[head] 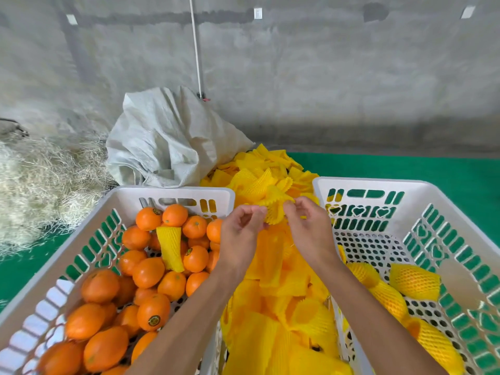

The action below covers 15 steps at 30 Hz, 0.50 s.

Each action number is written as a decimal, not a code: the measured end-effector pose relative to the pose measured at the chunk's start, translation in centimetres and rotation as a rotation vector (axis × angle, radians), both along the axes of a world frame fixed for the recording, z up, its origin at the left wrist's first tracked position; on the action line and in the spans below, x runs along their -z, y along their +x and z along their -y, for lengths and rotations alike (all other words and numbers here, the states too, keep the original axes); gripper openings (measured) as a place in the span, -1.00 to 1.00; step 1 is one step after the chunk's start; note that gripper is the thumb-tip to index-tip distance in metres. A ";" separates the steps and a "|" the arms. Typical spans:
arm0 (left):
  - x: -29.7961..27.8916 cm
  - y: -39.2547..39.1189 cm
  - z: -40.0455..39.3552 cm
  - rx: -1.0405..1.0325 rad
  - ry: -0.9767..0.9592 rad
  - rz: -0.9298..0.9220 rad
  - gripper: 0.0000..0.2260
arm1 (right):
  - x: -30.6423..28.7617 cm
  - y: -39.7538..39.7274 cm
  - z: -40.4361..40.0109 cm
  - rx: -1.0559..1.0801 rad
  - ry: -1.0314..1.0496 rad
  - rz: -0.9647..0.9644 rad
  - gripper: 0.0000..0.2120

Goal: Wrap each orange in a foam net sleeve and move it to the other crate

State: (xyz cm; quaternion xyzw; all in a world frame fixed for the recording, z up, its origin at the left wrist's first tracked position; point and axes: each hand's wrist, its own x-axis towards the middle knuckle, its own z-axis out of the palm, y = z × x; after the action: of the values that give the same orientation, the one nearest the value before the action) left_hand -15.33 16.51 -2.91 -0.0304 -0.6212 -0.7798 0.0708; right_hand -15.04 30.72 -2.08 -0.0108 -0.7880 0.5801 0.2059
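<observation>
The left hand (240, 226) and right hand (308, 226) pinch one yellow foam sleeve (274, 212) between them above the sleeve pile (270, 280). Bare oranges (151, 272) fill the left crate (173, 196); wrapped oranges (414, 280) lie in the right crate (378, 185).

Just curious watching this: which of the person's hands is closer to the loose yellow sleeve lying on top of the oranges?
Left. The left hand is just right of the loose foam net sleeve in the orange crate; the right hand is farther right, over the sleeve pile.
</observation>
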 end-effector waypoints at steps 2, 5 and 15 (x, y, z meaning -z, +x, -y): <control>0.3 -0.1 -0.1 -0.055 -0.042 -0.008 -0.92 | 0.0 -0.3 -0.2 -0.044 -0.148 0.068 -0.78; 0.6 -0.1 0.0 -0.132 -0.120 -0.024 -0.88 | -0.3 -0.6 -0.3 -0.206 -0.650 0.213 -0.81; 0.5 -0.3 -0.1 0.103 -0.024 0.140 -0.73 | -1.4 -0.3 -0.8 -0.237 -0.995 0.633 -0.83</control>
State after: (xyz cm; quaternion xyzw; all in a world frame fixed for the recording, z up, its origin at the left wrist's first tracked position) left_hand -15.58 16.60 -3.40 -0.0085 -0.6315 -0.7752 -0.0135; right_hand -15.37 31.56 -0.69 -0.1901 -0.4407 0.8669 -0.1346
